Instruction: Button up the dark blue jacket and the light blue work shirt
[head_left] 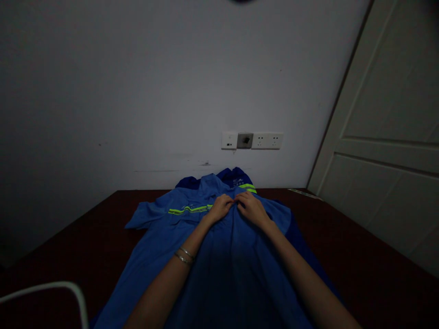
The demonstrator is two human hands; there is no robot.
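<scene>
A light blue short-sleeved work shirt (147, 260) lies spread out, with yellow-green reflective strips across its chest. My left hand (221, 207) and my right hand (252, 208) meet at the upper middle of the shirt front. Each has its fingertips pinched together on the cloth along the front opening, and the tips nearly touch. Whatever small part of the front lies between them is hidden by the fingers. Two thin bracelets circle my left forearm. Under the shirt, a darker blue garment (300, 237) shows at the right side and beyond the collar.
The dark reddish-brown table (85, 233) reaches to a pale wall with a row of sockets (266, 140). A white panelled door (387, 183) stands at the right. At the lower left curves a white cable or tube (44, 286). A thin strip (304, 193) lies near the back right edge.
</scene>
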